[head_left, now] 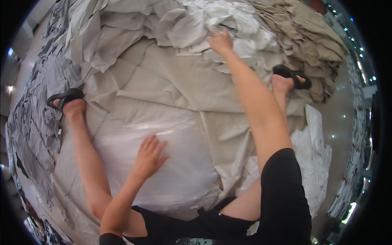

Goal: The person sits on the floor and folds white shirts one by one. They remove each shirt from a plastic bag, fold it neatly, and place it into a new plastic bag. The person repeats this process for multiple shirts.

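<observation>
My left hand (150, 158) lies with its fingers stretched out on a stack of clear plastic bags (185, 163) between my legs. Far forward, my right hand (221, 42) reaches out to a heap of white garments (245, 24), its fingers apart at the heap's near edge. It does not visibly grip any cloth. Just left of that hand, a flat white piece with a dark marking (189, 52) shows partly from under the heap. Beneath the bags spreads a large beige cloth (167, 77) with folds and stitched lines.
Cream garments (110, 32) are heaped at the far left, grey ones (36, 110) along the left side. Brown garments (310, 36) pile up at the far right. White plastic-like bundles (314, 159) lie beside my right leg. My sandalled feet rest at both sides.
</observation>
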The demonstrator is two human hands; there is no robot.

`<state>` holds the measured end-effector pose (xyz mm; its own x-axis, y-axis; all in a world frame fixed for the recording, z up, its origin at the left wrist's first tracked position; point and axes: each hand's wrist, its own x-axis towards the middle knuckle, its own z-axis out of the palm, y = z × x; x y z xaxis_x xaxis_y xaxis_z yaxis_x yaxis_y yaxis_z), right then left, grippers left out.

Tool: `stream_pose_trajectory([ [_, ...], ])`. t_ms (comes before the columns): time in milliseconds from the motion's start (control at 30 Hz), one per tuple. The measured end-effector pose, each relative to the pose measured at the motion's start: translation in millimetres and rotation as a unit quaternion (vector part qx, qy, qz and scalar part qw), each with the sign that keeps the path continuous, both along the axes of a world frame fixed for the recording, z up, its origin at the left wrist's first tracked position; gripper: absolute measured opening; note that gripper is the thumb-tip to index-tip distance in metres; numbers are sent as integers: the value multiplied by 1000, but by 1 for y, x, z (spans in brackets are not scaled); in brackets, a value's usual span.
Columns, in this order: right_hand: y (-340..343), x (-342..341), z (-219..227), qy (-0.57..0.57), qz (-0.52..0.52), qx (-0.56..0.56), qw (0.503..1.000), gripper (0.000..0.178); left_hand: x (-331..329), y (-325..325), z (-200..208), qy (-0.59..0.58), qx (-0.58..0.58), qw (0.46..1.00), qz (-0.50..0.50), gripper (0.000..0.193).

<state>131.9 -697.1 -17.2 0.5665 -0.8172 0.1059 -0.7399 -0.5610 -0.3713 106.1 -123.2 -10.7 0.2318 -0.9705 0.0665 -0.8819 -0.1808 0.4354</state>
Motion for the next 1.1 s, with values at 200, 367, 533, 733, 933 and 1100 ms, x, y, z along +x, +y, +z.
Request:
stream_pose_trajectory([
  [200, -51, -3, -16, 13, 9, -8, 1000, 48, -8, -32, 7, 74, -75, 993, 52, 55],
  [367, 13, -21, 86, -434, 139, 71, 887, 36, 6, -29, 26, 109, -167, 972, 127, 33],
  [533, 186, -113, 141, -427, 267, 110, 857, 29, 22, -36, 93, 211, -291, 898, 254, 24],
  [733, 404, -211, 71, -369, 323, 167, 855, 13, -1, -85, 186, 41, -221, 974, 37, 62],
  [933, 550, -281, 26, -341, 305, 211, 864, 14, -102, -100, 110, -151, 146, 973, -95, 87],
  [1100, 582, -312, 49, -351, 238, 178, 888, 17, -80, -109, 74, -92, 231, 965, -83, 35],
])
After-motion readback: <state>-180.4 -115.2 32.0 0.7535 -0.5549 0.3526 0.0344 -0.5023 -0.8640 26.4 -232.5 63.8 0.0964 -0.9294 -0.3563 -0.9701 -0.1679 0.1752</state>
